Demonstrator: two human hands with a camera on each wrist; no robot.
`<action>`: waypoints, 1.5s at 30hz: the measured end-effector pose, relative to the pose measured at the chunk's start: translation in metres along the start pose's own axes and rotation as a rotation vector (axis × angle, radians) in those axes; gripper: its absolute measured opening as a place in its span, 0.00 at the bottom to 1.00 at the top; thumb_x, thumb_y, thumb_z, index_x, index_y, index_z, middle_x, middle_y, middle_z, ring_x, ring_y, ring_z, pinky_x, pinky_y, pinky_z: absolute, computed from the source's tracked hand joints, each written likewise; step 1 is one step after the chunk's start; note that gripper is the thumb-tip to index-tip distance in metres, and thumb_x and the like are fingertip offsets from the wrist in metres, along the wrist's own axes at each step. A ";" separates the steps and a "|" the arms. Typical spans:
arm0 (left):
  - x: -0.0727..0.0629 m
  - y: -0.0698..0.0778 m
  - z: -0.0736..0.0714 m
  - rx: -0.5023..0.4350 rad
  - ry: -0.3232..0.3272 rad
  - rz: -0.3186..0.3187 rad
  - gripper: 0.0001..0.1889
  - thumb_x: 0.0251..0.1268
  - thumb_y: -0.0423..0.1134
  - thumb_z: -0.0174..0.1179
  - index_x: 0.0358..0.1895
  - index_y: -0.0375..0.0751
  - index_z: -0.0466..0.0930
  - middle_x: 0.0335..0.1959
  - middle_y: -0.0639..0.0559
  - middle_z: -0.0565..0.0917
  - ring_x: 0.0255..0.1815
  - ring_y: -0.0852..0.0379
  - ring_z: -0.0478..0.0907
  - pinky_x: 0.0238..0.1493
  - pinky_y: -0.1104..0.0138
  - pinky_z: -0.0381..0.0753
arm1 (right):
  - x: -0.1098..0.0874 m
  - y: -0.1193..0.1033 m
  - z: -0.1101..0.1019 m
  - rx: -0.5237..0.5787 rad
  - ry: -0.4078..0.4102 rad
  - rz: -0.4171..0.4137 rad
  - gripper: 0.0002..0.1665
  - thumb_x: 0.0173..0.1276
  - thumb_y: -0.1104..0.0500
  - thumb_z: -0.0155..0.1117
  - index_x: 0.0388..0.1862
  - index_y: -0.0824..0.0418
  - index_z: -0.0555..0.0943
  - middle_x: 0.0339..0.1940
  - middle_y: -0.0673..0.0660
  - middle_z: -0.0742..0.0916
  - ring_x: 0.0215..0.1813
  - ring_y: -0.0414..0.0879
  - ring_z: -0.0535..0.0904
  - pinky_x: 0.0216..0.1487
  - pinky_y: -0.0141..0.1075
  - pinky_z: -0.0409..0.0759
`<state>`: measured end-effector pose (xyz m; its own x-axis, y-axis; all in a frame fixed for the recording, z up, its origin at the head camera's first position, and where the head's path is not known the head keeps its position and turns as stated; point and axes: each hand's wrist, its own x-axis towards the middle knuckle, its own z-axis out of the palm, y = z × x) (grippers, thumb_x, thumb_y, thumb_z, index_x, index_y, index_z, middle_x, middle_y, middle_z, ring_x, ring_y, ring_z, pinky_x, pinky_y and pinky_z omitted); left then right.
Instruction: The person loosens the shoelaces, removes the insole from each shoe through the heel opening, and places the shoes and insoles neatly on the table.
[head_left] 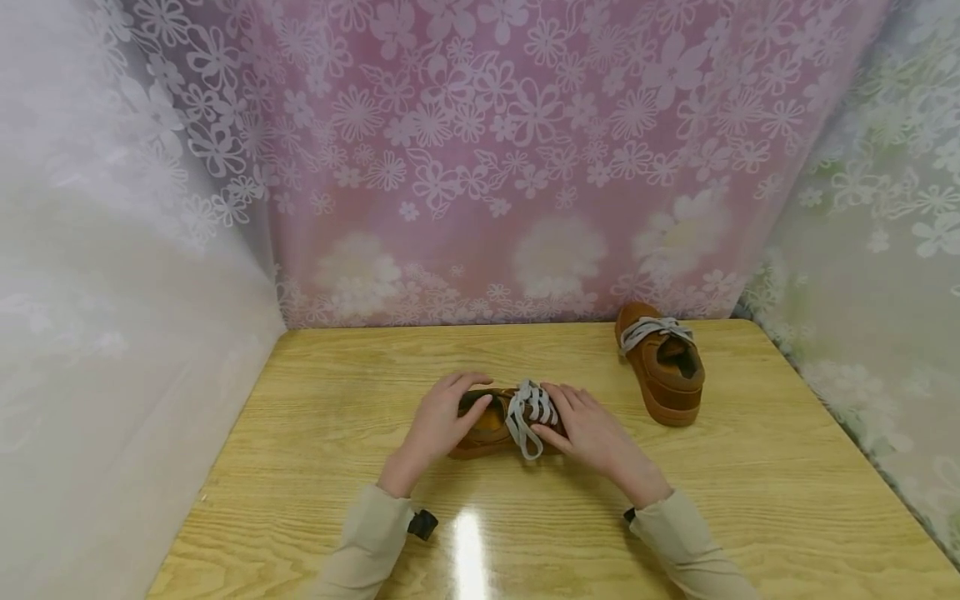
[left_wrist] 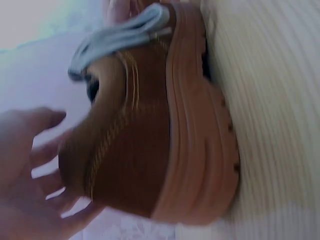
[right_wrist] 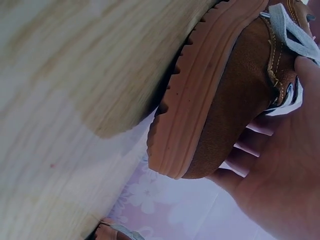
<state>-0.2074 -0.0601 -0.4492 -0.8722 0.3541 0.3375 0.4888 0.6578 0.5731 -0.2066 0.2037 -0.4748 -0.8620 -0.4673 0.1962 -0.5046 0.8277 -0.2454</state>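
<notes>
A brown lace-up shoe [head_left: 487, 440] lies lengthwise across the middle of the wooden table, its toe to the right and heel to the left. Loose grey laces [head_left: 531, 417] hang over its near side. My right hand [head_left: 592, 427] holds the front part, thumb on the near side by the laces and fingers on the far side. Around the heel end is my left hand [head_left: 437, 423], with loosely spread fingers behind the heel [left_wrist: 120, 165] and the thumb apart from the collar in the left wrist view. The toe [right_wrist: 230, 105] shows its ridged sole close over the wood.
A matching brown shoe [head_left: 667, 392] stands at the table's back right, heel toward me. Floral curtains [head_left: 480, 167] enclose the table [head_left: 337, 400] at the back and both sides. A bright light reflection falls on the near tabletop.
</notes>
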 end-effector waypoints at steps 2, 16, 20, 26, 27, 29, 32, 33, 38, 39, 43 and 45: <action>0.001 0.007 0.004 0.036 0.055 0.022 0.13 0.76 0.45 0.60 0.56 0.47 0.84 0.59 0.49 0.81 0.62 0.47 0.77 0.60 0.51 0.78 | 0.000 0.000 0.000 -0.001 0.001 -0.006 0.44 0.76 0.35 0.56 0.78 0.62 0.64 0.69 0.67 0.77 0.71 0.64 0.71 0.73 0.59 0.65; 0.002 0.027 0.017 0.126 0.074 0.029 0.06 0.72 0.45 0.64 0.45 0.49 0.83 0.49 0.54 0.85 0.52 0.52 0.82 0.61 0.47 0.75 | -0.003 -0.002 0.003 -0.011 0.021 -0.027 0.42 0.77 0.39 0.57 0.77 0.65 0.64 0.71 0.67 0.75 0.73 0.65 0.69 0.71 0.61 0.65; 0.002 0.029 0.019 0.118 0.097 0.028 0.07 0.72 0.45 0.64 0.47 0.49 0.82 0.47 0.54 0.85 0.50 0.53 0.83 0.61 0.47 0.75 | -0.003 -0.001 0.003 -0.004 0.031 -0.024 0.42 0.77 0.39 0.58 0.77 0.65 0.64 0.71 0.67 0.75 0.72 0.65 0.69 0.71 0.61 0.65; 0.001 0.033 0.026 0.194 0.112 0.034 0.13 0.68 0.53 0.66 0.43 0.49 0.81 0.46 0.53 0.83 0.49 0.52 0.81 0.63 0.46 0.72 | -0.004 0.001 0.003 -0.002 0.015 -0.013 0.43 0.76 0.37 0.57 0.78 0.64 0.64 0.72 0.66 0.75 0.73 0.64 0.69 0.72 0.60 0.64; 0.000 0.032 0.026 0.189 0.111 0.028 0.11 0.68 0.52 0.67 0.42 0.49 0.81 0.46 0.53 0.83 0.49 0.52 0.81 0.63 0.45 0.71 | -0.004 0.001 0.003 0.000 0.017 -0.016 0.43 0.76 0.37 0.57 0.78 0.64 0.64 0.72 0.66 0.75 0.73 0.64 0.69 0.72 0.61 0.65; 0.001 0.031 0.025 0.156 0.122 0.023 0.06 0.69 0.46 0.66 0.40 0.49 0.82 0.46 0.53 0.84 0.48 0.52 0.82 0.63 0.45 0.72 | -0.004 0.000 0.003 0.009 0.016 -0.016 0.43 0.76 0.37 0.57 0.78 0.64 0.64 0.71 0.66 0.75 0.73 0.64 0.69 0.72 0.61 0.65; 0.002 0.027 0.022 0.071 0.134 0.015 0.02 0.71 0.40 0.63 0.39 0.47 0.82 0.40 0.54 0.86 0.39 0.54 0.83 0.58 0.47 0.76 | -0.003 0.000 0.003 0.020 0.013 -0.008 0.44 0.76 0.38 0.57 0.78 0.64 0.63 0.72 0.67 0.74 0.73 0.65 0.68 0.72 0.61 0.64; 0.002 0.026 0.020 0.048 0.134 0.018 0.02 0.72 0.38 0.63 0.40 0.46 0.82 0.37 0.55 0.86 0.36 0.55 0.83 0.57 0.48 0.77 | -0.003 -0.001 0.003 0.021 0.011 -0.005 0.44 0.76 0.38 0.57 0.78 0.64 0.63 0.72 0.67 0.74 0.74 0.65 0.68 0.73 0.61 0.64; 0.004 0.022 0.015 -0.007 0.106 0.054 0.02 0.72 0.35 0.63 0.43 0.44 0.80 0.32 0.55 0.86 0.31 0.59 0.82 0.50 0.55 0.81 | -0.003 -0.001 0.002 0.033 -0.009 0.010 0.44 0.77 0.37 0.56 0.79 0.64 0.62 0.73 0.67 0.73 0.75 0.65 0.66 0.74 0.60 0.62; 0.004 0.022 0.014 -0.017 0.091 0.051 0.03 0.73 0.35 0.62 0.44 0.44 0.80 0.31 0.55 0.86 0.29 0.60 0.80 0.44 0.59 0.82 | -0.003 -0.001 0.002 0.035 -0.013 0.011 0.44 0.77 0.37 0.56 0.79 0.64 0.62 0.73 0.67 0.73 0.75 0.65 0.66 0.74 0.60 0.61; 0.004 0.021 0.010 -0.056 0.032 0.013 0.05 0.75 0.37 0.61 0.48 0.43 0.78 0.26 0.58 0.80 0.21 0.65 0.73 0.25 0.71 0.73 | -0.003 -0.001 0.002 0.034 -0.003 0.001 0.44 0.76 0.37 0.57 0.78 0.64 0.63 0.72 0.67 0.74 0.74 0.65 0.67 0.74 0.60 0.62; 0.005 0.021 0.007 -0.088 0.018 -0.006 0.06 0.75 0.39 0.61 0.49 0.43 0.78 0.23 0.59 0.78 0.18 0.66 0.71 0.23 0.72 0.71 | -0.003 0.000 0.002 0.036 0.005 -0.004 0.44 0.76 0.37 0.57 0.78 0.64 0.63 0.72 0.67 0.74 0.74 0.66 0.67 0.73 0.61 0.63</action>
<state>-0.2014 -0.0402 -0.4404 -0.8750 0.3376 0.3469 0.4840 0.5988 0.6381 -0.2039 0.2045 -0.4772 -0.8596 -0.4693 0.2020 -0.5098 0.8141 -0.2782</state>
